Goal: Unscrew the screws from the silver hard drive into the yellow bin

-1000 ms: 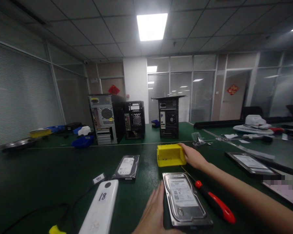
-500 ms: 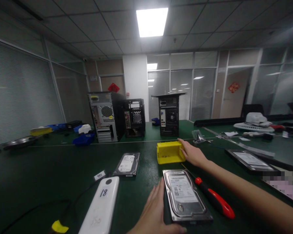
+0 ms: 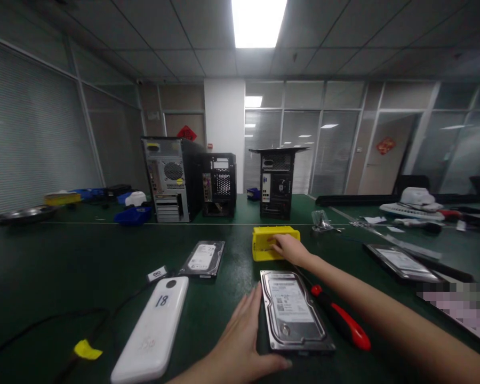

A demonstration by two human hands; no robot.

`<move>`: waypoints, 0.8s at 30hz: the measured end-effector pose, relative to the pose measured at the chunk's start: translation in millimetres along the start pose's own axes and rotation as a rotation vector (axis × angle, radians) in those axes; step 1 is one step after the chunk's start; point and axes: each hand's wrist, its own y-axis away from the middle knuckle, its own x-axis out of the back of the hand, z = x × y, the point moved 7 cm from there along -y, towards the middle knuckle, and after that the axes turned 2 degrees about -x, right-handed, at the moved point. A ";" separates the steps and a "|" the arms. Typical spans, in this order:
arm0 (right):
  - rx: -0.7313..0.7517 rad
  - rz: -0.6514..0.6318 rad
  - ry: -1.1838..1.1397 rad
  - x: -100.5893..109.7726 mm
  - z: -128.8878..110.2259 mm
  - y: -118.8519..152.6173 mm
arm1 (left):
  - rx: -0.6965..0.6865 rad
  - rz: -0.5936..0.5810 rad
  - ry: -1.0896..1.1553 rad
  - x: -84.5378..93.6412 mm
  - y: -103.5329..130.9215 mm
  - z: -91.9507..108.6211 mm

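Note:
A yellow bin (image 3: 260,246) lies on the green table with its open side toward me. My right hand (image 3: 290,249) reaches into it, fingertips bent together; whatever they pinch is too small to make out. My left hand (image 3: 240,330) rests beside the near hard drive (image 3: 292,312), its fingers stretched along the left edge and the thumb by the lower edge. Right of that drive is a red and black screwdriver (image 3: 344,320), its shaft pointing toward the bin. A second hard drive (image 3: 202,258) lies farther back on the left.
A white power bank (image 3: 152,330) with a black cable is at the left front. Computer cases (image 3: 170,178) stand at the back, one more (image 3: 277,184) behind the bin. Another drive (image 3: 402,262) lies at right, near a clear bag (image 3: 321,221) and a blue tray (image 3: 133,215).
My right hand has moved from the bin's right edge to inside its opening. My left hand remains beside the near drive. The camera view has shifted slightly.

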 end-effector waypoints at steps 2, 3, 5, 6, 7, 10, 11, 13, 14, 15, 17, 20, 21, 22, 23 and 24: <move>-0.029 -0.034 0.016 -6.3 0.3 -10.5 | -0.010 -0.016 -0.008 -0.6 -0.7 -0.1; -0.040 -0.047 0.023 -9.1 0.4 -13.6 | -0.019 -0.025 -0.012 -1.5 -1.9 -1.4; -0.054 -0.061 0.034 -14.1 0.6 -15.4 | -0.047 -0.029 -0.017 -3.8 -5.4 -5.5; -0.058 -0.065 0.037 -16.6 0.9 -14.6 | -0.066 -0.025 -0.019 -5.0 -7.4 -7.9; -0.059 -0.067 0.040 -19.1 1.2 -13.0 | -0.086 -0.017 -0.023 -6.0 -9.3 -10.1; -0.056 -0.070 0.043 -25.3 2.8 -7.2 | -0.133 -0.002 -0.026 -8.7 -12.7 -13.6; -0.055 -0.069 0.042 -26.5 3.6 -5.9 | -0.142 -0.001 -0.019 -9.0 -12.8 -13.3; -0.056 -0.066 0.037 -27.8 5.4 -4.8 | -0.136 -0.006 -0.003 -8.3 -11.7 -11.6; -0.057 -0.066 0.033 -28.0 6.4 -4.9 | -0.118 -0.013 0.001 -7.7 -10.9 -11.0; -0.058 -0.066 0.029 -28.1 7.2 -5.3 | -0.097 -0.021 0.000 -7.0 -10.0 -10.4; -0.059 -0.069 0.022 -28.2 8.5 -6.3 | -0.064 -0.031 -0.001 -5.4 -8.3 -8.9; -0.053 -0.073 0.010 -28.5 8.5 -6.1 | -0.060 -0.041 -0.001 -3.9 -7.1 -5.6; -0.050 -0.075 0.007 -28.5 8.2 -5.3 | -0.064 -0.042 0.001 -3.5 -7.1 -4.6; -0.047 -0.077 0.003 -28.6 7.8 -4.3 | -0.065 -0.042 0.006 -3.0 -7.1 -3.8; -0.042 -0.080 -0.001 -28.6 7.2 -3.0 | -0.064 -0.041 0.011 -2.6 -7.0 -3.4; -0.036 -0.082 -0.006 -28.5 6.6 -1.7 | -0.060 -0.042 0.017 -2.3 -6.9 -3.2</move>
